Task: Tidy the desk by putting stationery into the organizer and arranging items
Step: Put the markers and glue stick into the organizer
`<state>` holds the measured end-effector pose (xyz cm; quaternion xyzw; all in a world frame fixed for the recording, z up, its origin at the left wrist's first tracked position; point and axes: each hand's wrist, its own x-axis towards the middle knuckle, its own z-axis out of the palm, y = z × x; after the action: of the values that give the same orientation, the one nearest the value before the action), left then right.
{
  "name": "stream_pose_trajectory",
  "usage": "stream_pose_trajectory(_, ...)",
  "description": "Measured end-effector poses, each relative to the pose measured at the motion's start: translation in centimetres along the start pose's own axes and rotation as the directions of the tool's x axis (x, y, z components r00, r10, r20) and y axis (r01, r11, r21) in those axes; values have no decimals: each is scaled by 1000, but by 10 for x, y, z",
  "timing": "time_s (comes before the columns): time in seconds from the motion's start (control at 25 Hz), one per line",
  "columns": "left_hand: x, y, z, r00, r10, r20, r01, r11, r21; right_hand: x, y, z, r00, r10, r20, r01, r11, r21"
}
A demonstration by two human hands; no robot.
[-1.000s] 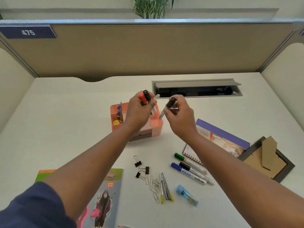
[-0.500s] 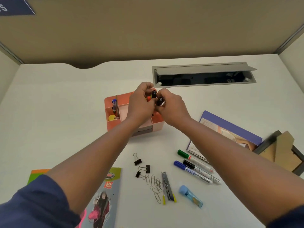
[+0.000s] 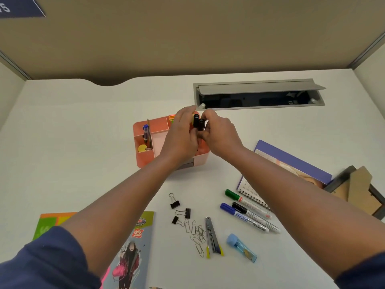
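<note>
Fingers of the left hand (image 3: 180,140) and right hand (image 3: 221,136) are curling around two black-capped pens (image 3: 198,123), holding them upright above the right end of the pink plastic organizer (image 3: 145,157) and hiding the barrels and the compartment beneath. On the white desk (image 3: 73,147) near the forearms are lying three markers (image 3: 248,213), three black binder clips (image 3: 180,211) and a tangle of wire paper clips (image 3: 196,233), too overlapped to count.

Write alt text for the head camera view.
Both hands, left hand and right hand, hold black-capped pens upright over a pink desk organizer on a white desk. Nearer lie three markers, binder clips, paper clips and a notebook.
</note>
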<state>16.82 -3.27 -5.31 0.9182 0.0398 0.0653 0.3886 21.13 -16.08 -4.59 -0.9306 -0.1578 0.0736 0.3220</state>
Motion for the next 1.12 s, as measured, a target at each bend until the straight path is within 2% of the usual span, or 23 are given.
stream_pose_trajectory(0.16,-7,-10,0,997,30,67,-35,996,79,-9,3,0,997,66,-49,-60,991,121)
stream_pose_trajectory(0.36,-29,-19,2,998,65,21,-68,986,150,-49,14,-3,987,82,-139,-61,987,148)
stream_pose_trajectory(0.44,-36,-22,2,998,56,15,-57,982,178,-76,27,-5,991,112,-80,-103,990,99)
stream_pose_trajectory(0.56,-44,-29,3,997,74,4,-73,977,203,-114,52,-5,976,168,136,-161,985,-62)
stream_pose_trajectory(0.68,-43,-31,2,991,129,-21,-124,979,162,-141,69,-4,941,205,267,-137,957,-255)
stream_pose_trajectory(0.92,-46,-29,0,980,188,-64,-180,977,112,-170,79,-5,913,252,321,-74,876,-477)
stream_pose_trajectory(1.0,-46,-29,0,979,196,-63,-189,976,111,-175,82,-2,910,273,313,-93,867,-489)
stream_pose_trajectory(1.12,-46,-29,0,976,210,-65,-201,972,119,-180,86,1,895,306,324,-154,895,-419)
